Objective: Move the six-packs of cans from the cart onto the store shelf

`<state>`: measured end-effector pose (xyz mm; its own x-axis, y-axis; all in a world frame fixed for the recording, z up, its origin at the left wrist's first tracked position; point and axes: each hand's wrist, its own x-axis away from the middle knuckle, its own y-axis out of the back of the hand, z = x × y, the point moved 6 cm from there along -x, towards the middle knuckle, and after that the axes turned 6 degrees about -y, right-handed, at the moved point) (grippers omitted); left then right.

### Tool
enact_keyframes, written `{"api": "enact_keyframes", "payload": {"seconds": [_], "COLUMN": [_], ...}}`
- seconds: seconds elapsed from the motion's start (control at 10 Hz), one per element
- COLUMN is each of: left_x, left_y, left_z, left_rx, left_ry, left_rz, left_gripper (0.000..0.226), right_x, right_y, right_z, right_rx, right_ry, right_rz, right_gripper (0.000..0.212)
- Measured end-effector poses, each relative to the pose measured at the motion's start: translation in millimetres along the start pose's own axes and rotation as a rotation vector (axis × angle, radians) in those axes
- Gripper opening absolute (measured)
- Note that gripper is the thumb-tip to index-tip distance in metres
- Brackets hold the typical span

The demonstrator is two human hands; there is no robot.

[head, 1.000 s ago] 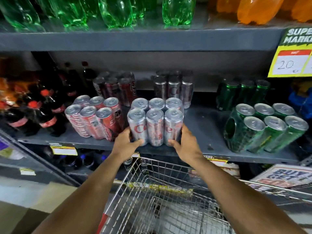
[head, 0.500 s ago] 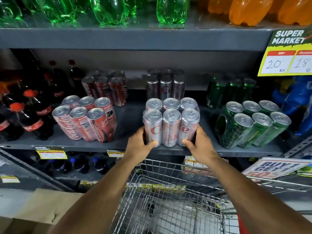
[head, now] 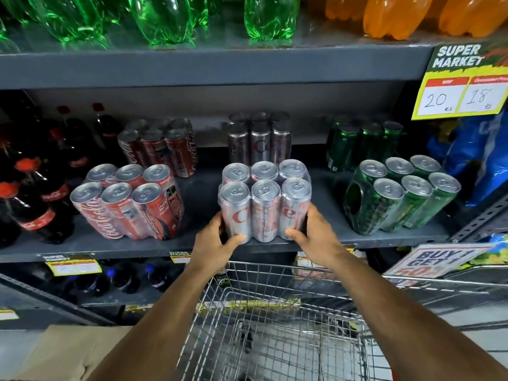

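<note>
A shrink-wrapped silver six-pack [head: 265, 200] stands at the front edge of the grey shelf [head: 198, 204], in line with another silver six-pack [head: 259, 141] further back. My left hand [head: 215, 243] grips its lower left side and my right hand [head: 314, 235] grips its lower right side. A red six-pack [head: 129, 204] leans at the front left with a second red pack [head: 162, 147] behind it. A green six-pack [head: 398, 196] leans at the front right, with another green pack [head: 362, 144] behind. The wire cart [head: 275, 325] is below my arms.
Dark cola bottles [head: 35, 193] crowd the shelf's left end, and blue bags [head: 478, 158] fill the right end. Green and orange bottles [head: 165, 17] line the shelf above. A yellow price sign [head: 464, 86] hangs at upper right. Cardboard [head: 68, 353] lies on the floor.
Both hands have slid the silver six-pack to the right along the shelf, away from the red pack and into line with the rear silver pack.
</note>
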<state>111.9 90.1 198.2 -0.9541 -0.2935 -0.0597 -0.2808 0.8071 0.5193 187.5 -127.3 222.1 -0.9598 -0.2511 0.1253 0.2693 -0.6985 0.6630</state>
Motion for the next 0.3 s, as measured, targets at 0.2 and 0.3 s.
{"api": "enact_keyframes", "payload": {"seconds": [0.2,0.3], "left_x": [5.5,13.3], "left_y": [-0.2,2.0], "left_z": [-6.1,-9.5], "left_rx": [-0.059,-0.213], "left_ry": [-0.024,0.002], "left_rz": [0.0,-0.033], "left_gripper": [0.067,0.072], "right_x": [7.1,17.8], "right_y": [2.7,4.5], "right_z": [9.7,9.6], "right_rx": [0.066,0.09], "right_ry": [-0.045,-0.076], "right_rz": [0.023,0.002], "right_gripper": [0.062,0.076]}}
